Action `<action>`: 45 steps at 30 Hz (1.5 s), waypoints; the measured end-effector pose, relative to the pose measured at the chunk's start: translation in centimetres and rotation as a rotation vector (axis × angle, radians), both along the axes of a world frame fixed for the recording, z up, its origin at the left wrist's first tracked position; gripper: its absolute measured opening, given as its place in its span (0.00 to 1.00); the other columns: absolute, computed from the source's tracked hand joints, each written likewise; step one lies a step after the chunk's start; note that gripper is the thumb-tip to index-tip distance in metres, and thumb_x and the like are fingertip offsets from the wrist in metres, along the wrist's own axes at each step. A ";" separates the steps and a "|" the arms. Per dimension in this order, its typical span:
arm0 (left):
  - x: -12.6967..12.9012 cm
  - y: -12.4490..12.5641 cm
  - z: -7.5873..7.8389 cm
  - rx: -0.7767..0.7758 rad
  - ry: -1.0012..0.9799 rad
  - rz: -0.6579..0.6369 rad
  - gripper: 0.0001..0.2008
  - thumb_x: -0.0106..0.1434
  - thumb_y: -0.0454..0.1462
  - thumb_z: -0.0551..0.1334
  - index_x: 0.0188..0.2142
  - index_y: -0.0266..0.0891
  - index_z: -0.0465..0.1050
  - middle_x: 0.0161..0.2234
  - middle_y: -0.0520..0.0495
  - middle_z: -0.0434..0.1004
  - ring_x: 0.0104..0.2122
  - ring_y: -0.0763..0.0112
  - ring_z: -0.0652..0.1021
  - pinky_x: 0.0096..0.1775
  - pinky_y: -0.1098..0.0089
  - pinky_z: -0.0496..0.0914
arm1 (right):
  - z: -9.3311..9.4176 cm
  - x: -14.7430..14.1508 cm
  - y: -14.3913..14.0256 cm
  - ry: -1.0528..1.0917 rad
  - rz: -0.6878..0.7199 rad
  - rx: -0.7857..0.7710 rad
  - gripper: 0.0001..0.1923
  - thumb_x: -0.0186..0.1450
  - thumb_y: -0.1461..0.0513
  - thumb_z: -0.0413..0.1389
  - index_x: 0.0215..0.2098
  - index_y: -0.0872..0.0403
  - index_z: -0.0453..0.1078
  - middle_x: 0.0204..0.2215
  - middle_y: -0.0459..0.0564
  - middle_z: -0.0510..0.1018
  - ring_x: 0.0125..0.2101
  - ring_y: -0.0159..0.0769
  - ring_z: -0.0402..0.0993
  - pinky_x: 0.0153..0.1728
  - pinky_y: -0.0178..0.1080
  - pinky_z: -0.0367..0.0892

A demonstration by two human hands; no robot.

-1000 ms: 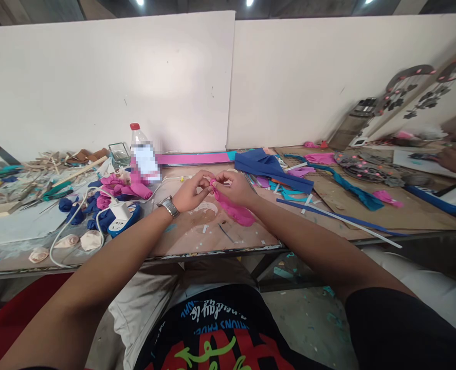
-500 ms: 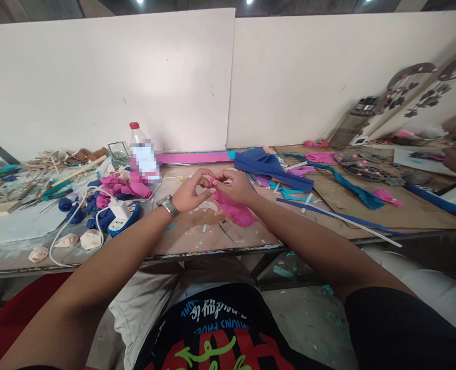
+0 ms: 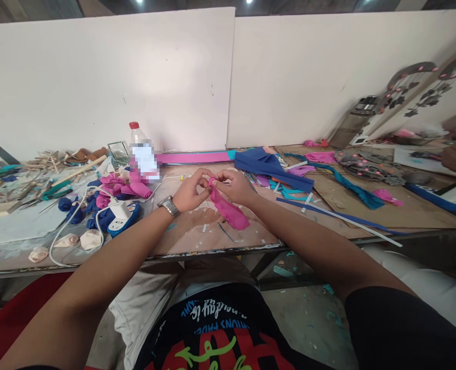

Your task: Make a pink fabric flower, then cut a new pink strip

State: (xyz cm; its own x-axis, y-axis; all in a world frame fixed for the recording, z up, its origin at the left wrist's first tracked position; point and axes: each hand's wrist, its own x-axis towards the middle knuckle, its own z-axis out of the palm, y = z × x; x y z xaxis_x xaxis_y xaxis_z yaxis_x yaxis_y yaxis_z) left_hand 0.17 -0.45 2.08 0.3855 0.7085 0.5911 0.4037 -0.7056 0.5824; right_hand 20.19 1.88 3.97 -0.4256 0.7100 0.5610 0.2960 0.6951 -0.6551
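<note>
Pinching the top end of a pink fabric strip (image 3: pixel 228 210), I see both hands closed on it: the left hand (image 3: pixel 189 192) and the right hand (image 3: pixel 233 186) meet fingertip to fingertip above the surface (image 3: pixel 197 239). The strip hangs down toward the surface. A plastic bottle (image 3: pixel 141 151) stands behind, to the left.

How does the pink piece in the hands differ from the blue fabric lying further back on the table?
The pink strip is narrow, pinched at its top by the left hand and right hand, and trails down to the table. The blue fabric is wider, lies flat in folds, and nobody touches it. Both look like soft craft material.
</note>
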 end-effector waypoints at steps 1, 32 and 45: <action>0.0 0.0 0.0 -0.007 -0.007 -0.005 0.18 0.64 0.33 0.61 0.52 0.42 0.63 0.30 0.54 0.75 0.32 0.69 0.77 0.41 0.67 0.69 | 0.0 0.0 0.0 0.002 0.006 -0.002 0.11 0.65 0.55 0.58 0.30 0.54 0.75 0.28 0.47 0.79 0.30 0.34 0.72 0.36 0.38 0.65; 0.0 -0.3 0.4 0.092 0.102 0.051 0.15 0.68 0.39 0.62 0.54 0.43 0.66 0.32 0.51 0.82 0.33 0.67 0.81 0.41 0.67 0.69 | 0.6 0.1 -0.5 -0.007 0.022 -0.032 0.14 0.65 0.53 0.58 0.29 0.54 0.74 0.27 0.47 0.79 0.31 0.35 0.73 0.37 0.38 0.67; -0.4 0.1 0.8 0.250 0.051 0.239 0.11 0.65 0.41 0.66 0.46 0.42 0.76 0.28 0.52 0.77 0.31 0.66 0.77 0.43 0.64 0.69 | 0.5 0.7 0.1 -0.024 0.025 0.131 0.14 0.63 0.50 0.62 0.36 0.52 0.74 0.32 0.47 0.79 0.33 0.36 0.72 0.39 0.39 0.66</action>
State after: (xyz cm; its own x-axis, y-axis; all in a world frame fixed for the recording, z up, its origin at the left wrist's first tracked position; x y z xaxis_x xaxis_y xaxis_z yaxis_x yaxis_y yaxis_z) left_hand -0.24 -0.32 2.85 0.2600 0.6178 0.7421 0.5988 -0.7061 0.3780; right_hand 20.86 1.93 4.51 -0.4568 0.6201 0.6378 0.2914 0.7817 -0.5514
